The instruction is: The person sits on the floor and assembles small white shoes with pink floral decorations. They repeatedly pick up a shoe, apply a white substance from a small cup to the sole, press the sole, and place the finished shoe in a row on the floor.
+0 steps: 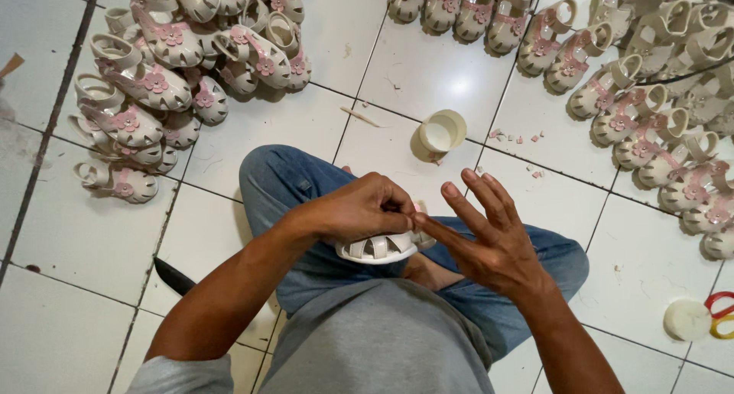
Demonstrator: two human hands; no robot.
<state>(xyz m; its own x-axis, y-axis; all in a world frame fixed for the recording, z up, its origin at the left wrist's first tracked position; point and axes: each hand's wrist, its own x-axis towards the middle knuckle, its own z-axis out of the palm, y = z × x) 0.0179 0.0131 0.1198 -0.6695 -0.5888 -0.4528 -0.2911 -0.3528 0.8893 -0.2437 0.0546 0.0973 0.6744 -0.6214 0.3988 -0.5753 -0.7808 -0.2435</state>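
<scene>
A small cream sandal [380, 247] rests over my lap, just above my crossed legs in blue jeans [283, 180]. My left hand [359, 208] is curled over its top and grips it. My right hand [485, 237] is beside it with fingers spread upward, the thumb and forefinger tip touching the sandal's right end. Most of the sandal's upper is hidden under my left hand.
A heap of cream sandals with pink flowers [172, 61] lies at the upper left. Rows of similar sandals [650, 111] run along the top and right. A small cream cup [441, 132] stands on the white tile floor. A round lid [686, 319] and scissors handles [722, 315] lie at right.
</scene>
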